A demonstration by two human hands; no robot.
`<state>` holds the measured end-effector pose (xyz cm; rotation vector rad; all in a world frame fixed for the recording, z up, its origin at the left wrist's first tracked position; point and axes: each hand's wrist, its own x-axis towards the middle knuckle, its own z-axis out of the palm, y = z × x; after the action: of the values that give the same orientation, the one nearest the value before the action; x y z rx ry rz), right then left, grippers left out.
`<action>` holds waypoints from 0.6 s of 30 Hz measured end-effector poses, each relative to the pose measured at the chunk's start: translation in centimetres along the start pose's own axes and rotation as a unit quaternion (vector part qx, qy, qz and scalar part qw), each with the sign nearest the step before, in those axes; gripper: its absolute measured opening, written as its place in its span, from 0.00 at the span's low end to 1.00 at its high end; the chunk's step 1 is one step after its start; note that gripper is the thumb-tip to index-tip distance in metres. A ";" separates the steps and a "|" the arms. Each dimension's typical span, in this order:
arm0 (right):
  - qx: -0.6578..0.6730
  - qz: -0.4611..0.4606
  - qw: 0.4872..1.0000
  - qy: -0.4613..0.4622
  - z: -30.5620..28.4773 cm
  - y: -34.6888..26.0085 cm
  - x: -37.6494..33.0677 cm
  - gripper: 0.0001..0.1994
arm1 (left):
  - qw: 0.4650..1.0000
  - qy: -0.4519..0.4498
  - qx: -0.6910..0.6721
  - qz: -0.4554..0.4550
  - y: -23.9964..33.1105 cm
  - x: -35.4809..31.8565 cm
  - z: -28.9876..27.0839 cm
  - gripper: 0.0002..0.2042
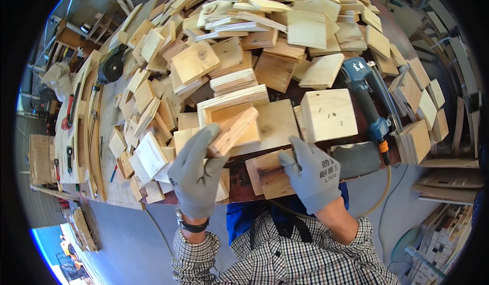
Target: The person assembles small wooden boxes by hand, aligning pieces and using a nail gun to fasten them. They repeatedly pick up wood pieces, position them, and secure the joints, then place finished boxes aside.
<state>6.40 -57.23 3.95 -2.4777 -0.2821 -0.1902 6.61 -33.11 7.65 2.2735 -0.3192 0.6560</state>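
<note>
Head view: I find the open box [239, 97] apparently part-built, a wooden strip [233, 132] gripped unfixed over its near side by the left hand [192, 183], the right hand [315, 177], hold unclear, at a stained board [273, 175] before it.

On my left I see a red-handled tool [69, 113] and a pale plastic bag [57, 80]; near left, a yellow machine [68, 248] and grey floor [130, 239].

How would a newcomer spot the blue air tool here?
Find the table heaped with wood pieces. Toward its right side, up and right of the right hand, lies the air tool. Its blue casing, dark grip and orange fitting set it apart from the bare wood.
</note>
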 end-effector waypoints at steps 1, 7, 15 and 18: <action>-0.036 -0.026 0.999 0.019 0.6 0.5 0.0 0.21 | 1.000 0.007 0.012 0.017 -0.2 -0.6 0.2 0.19; -0.145 -0.054 0.988 0.020 0.5 -0.3 -0.2 0.25 | 1.000 -0.004 -0.002 -0.015 -0.2 -2.3 -0.3 0.22; -0.124 -0.100 0.985 0.065 -3.4 -3.3 1.8 0.25 | 0.999 0.027 -0.024 0.019 0.2 -2.1 -0.8 0.22; -0.108 -0.151 0.979 0.082 -5.3 -4.9 4.6 0.23 | 0.998 0.054 -0.044 0.004 0.3 -2.7 -0.3 0.22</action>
<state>9.27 -55.96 11.90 -2.6002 -0.5955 -0.5778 4.09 -32.98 6.55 2.1460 -0.2994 0.7504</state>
